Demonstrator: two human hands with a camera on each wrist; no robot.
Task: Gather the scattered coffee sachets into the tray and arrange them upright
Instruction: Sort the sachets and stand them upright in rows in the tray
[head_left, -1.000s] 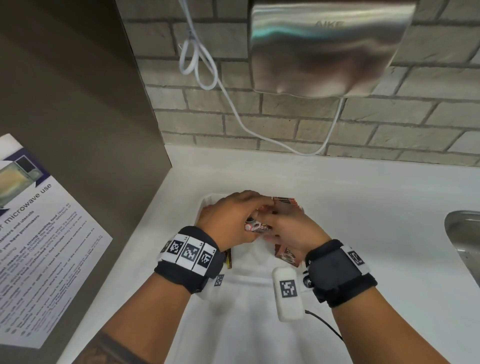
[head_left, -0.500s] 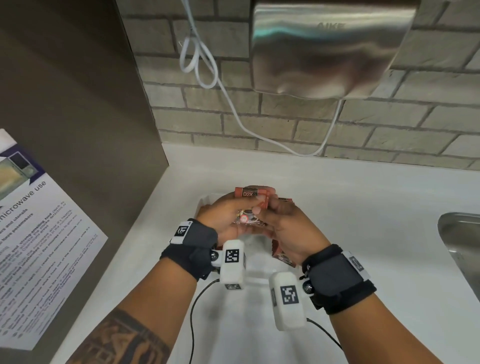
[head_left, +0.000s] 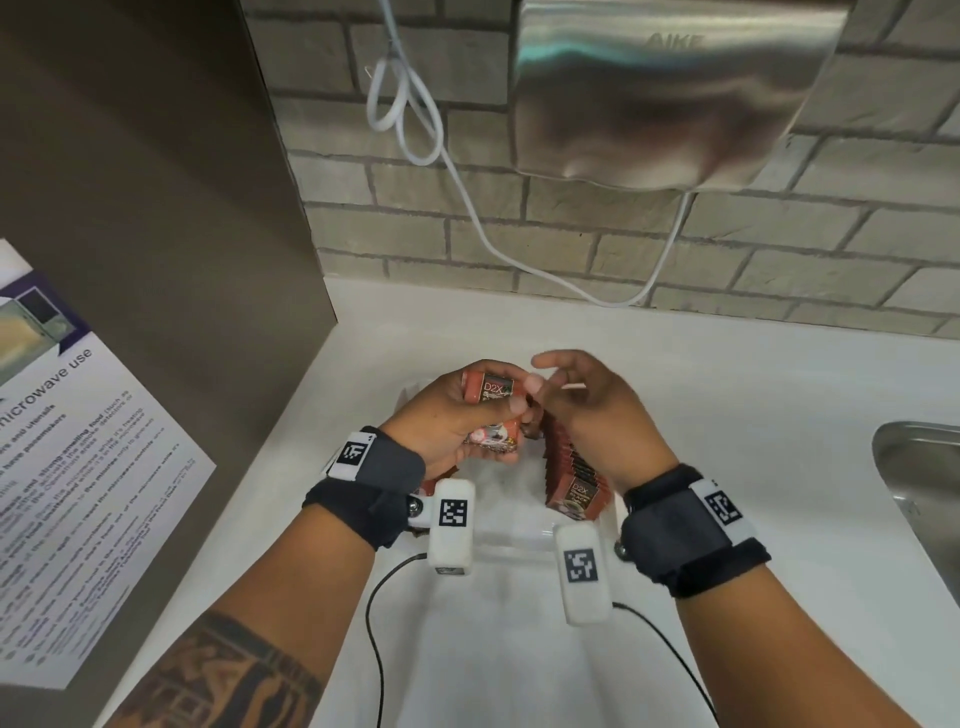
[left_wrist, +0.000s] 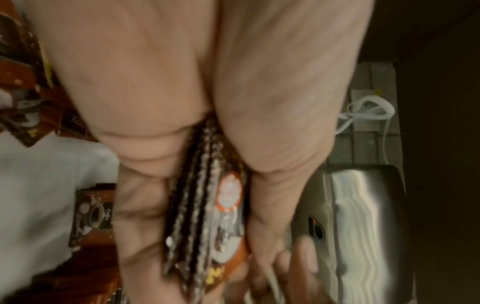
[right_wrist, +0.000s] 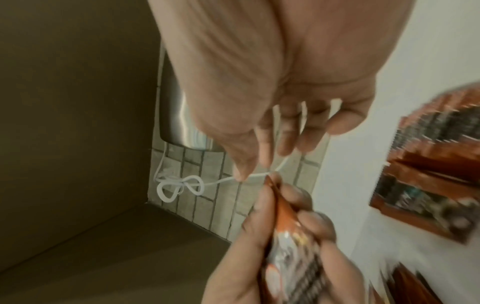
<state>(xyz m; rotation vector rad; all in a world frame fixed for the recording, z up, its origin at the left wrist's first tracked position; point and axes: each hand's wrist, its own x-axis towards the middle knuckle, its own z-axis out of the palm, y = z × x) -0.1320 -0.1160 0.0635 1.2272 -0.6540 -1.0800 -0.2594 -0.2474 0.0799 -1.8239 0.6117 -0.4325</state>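
My left hand (head_left: 470, 415) grips a stack of red coffee sachets (head_left: 488, 388) above the white tray (head_left: 514, 535); the stack's serrated edges (left_wrist: 205, 207) show between thumb and fingers in the left wrist view. My right hand (head_left: 576, 384) hovers just right of the stack, fingers spread and relaxed, holding nothing; its fingers (right_wrist: 291, 131) show bare in the right wrist view. A row of sachets (head_left: 571, 478) stands upright in the tray under my right hand. More sachets (left_wrist: 23, 98) lie at the tray's left side.
The tray sits on a white counter (head_left: 753, 415) in a corner, with a brown panel (head_left: 156, 208) on the left and a brick wall behind. A steel hand dryer (head_left: 670, 88) and its white cord (head_left: 410, 109) hang above. A sink edge (head_left: 919, 467) is at the right.
Both hands rose from the tray with the stack. The right hand has let go of it and opened; the left hand alone holds it now.
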